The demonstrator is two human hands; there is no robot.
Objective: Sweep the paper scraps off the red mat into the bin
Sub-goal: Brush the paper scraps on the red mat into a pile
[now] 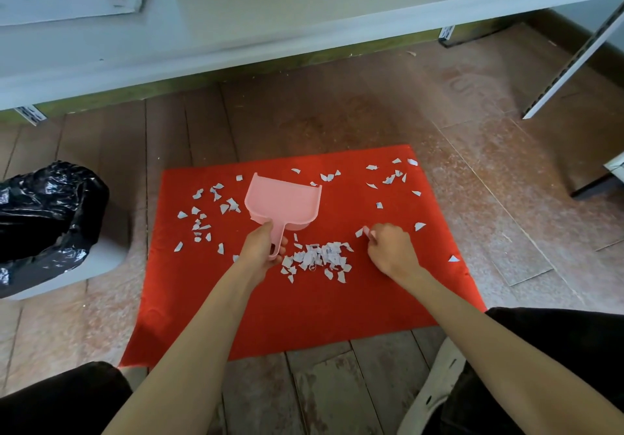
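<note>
We see the left hand (pixel 260 248) with its fingers (pixel 283 243) curled round the handle of the pink dustpan (pixel 283 203). The pan's open mouth points away from us, over the far half of the red mat (pixel 304 316). The right hand (pixel 389 249) is closed in a fist low over the mat, and a small pink tip (pixel 366 231) shows past its knuckles. The hand hides the rest, so we cannot tell what it belongs to.

A heap of scraps (pixel 317 258) lies on the mat between the two hands, just beside the left fingers and the handle's end. Looser scraps are scattered to the left of the pan and towards the far right corner.

The bin (pixel 50 218), lined with a black bag, stands on the floor (pixel 337 107) left of the mat, and the picture's edge cuts it off. The handle's lower end is partly hidden by the hand.
</note>
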